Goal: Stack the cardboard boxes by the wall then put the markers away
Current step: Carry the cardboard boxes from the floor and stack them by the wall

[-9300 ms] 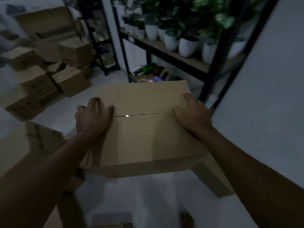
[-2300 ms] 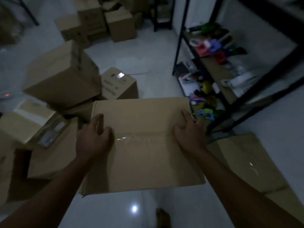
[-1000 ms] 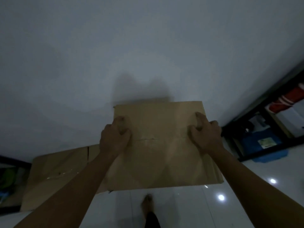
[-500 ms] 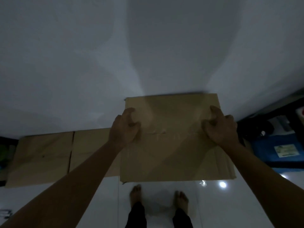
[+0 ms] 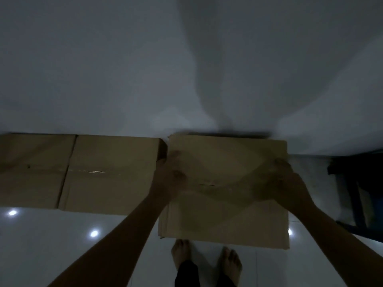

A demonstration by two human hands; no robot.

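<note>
While against wall – cardboard box (image 5: 226, 183) | left hand (image 5: 170, 179) grips it | right hand (image 5: 284, 183) grips it

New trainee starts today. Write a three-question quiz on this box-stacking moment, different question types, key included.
1. True or false: the held box sits away from the wall, out in the open floor.
2. Multiple choice: the left hand is at the held box's A) left edge B) right edge C) underside.
3. Fill in: to the left of the held box, the boxes by the wall lie in a ____.

Key: 1 false, its far edge is at the wall. 2 A; the right hand is at the right edge. 3 row.
</note>
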